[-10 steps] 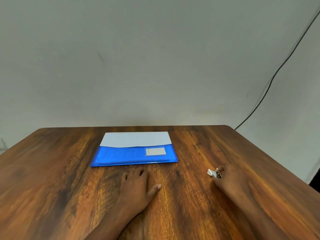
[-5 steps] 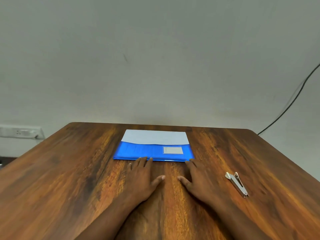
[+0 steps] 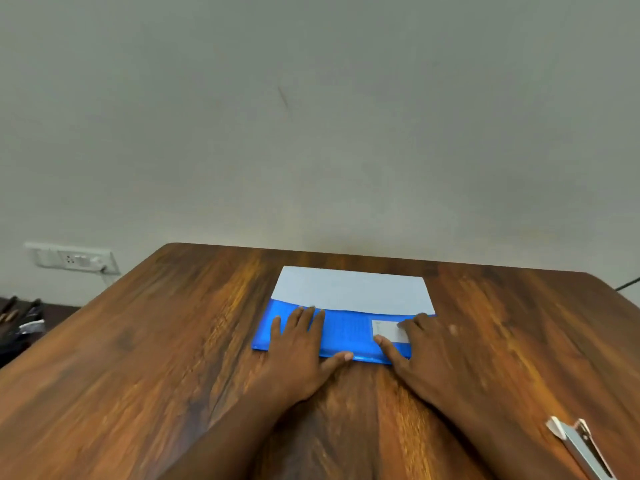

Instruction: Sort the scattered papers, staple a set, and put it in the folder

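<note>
No readable text anywhere. Only a pale label (image 3: 388, 330) on the blue folder (image 3: 346, 336), its faint print too blurred to make out.

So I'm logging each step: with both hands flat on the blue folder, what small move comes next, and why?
Probably push the paper set fully into the folder: it juts out the far edge, while the left hand and right hand rest on the cover.

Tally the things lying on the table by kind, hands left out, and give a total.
Folder: 1
Paper set, sticking out of the folder: 1
Stapler: 1
Total: 3
</note>
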